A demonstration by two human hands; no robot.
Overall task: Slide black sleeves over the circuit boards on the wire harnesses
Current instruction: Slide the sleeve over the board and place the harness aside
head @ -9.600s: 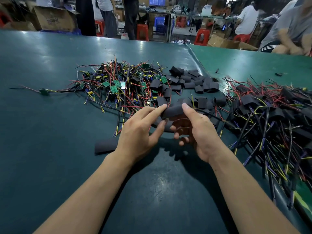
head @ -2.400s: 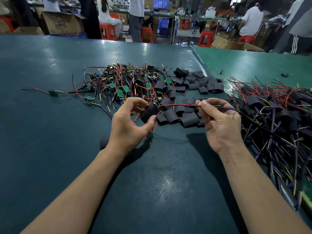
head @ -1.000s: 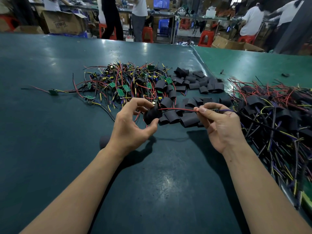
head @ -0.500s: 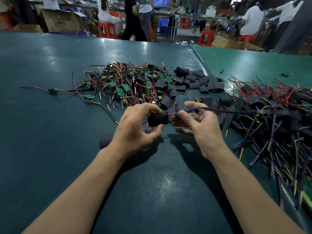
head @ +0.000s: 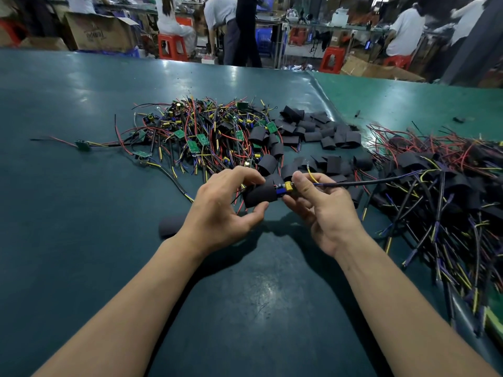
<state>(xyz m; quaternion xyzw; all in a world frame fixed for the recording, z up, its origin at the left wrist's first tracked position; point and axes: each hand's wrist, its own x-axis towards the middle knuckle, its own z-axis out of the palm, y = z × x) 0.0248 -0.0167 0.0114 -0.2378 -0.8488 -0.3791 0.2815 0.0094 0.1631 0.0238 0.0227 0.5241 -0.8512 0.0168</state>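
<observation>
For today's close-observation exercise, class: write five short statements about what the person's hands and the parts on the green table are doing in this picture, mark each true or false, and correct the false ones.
1. The left hand holds a black sleeve. True.
2. The right hand rests flat and empty on the table. False: it pinches a wire harness at the sleeve's mouth.
3. A yellow component shows between the two hands. True.
4. The loose sleeves are stacked in a box. False: they lie scattered on the table.
5. The pile of bare green boards lies left of the loose sleeves. True.
</observation>
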